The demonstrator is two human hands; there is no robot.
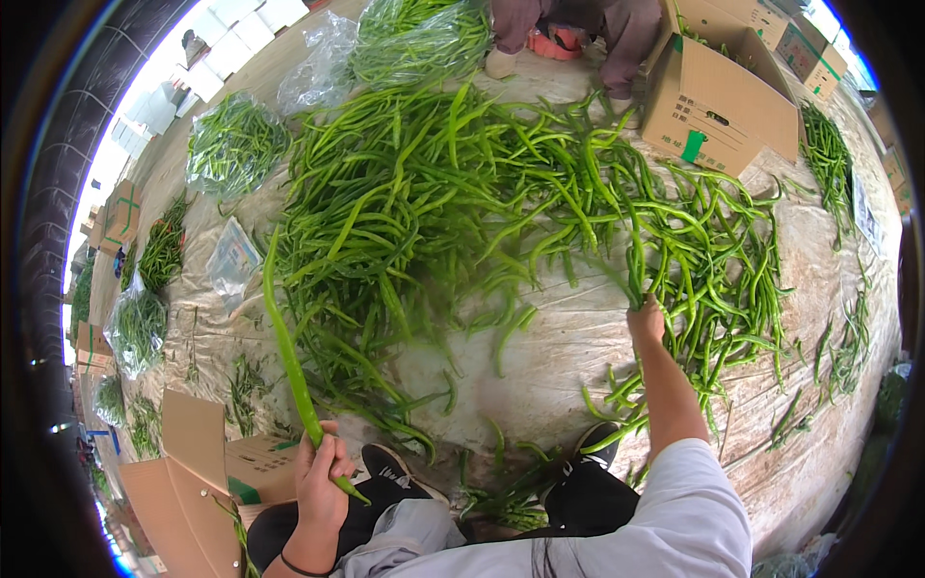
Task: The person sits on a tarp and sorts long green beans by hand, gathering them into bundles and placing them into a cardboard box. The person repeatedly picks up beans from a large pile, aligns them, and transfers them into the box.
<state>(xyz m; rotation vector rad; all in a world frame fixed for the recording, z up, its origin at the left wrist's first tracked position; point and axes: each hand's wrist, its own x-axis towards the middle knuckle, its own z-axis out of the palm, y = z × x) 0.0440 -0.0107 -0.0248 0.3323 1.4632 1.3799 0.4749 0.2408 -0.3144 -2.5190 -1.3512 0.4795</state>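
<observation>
My left hand [322, 462] grips one long green chili pepper [285, 339], raised above my left knee and pointing away from me. Its thin tip hangs out below my fingers. Out to the right, my right hand [645, 322] is closed around a few green peppers [635, 271], partly blurred, at the inner edge of a loose spread of peppers [712, 267]. A large heap of long green peppers [390, 195] covers the sheet before me. Between my shoes lies another small bunch of peppers [512, 506].
An open cardboard box [173, 498] stands by my left knee; another, tilted box [712, 108] is at the far right. Bagged peppers [235, 148] lie at the left and far side. Across the heap, a person's legs [629, 43] show. A pale sheet [816, 318] covers the ground.
</observation>
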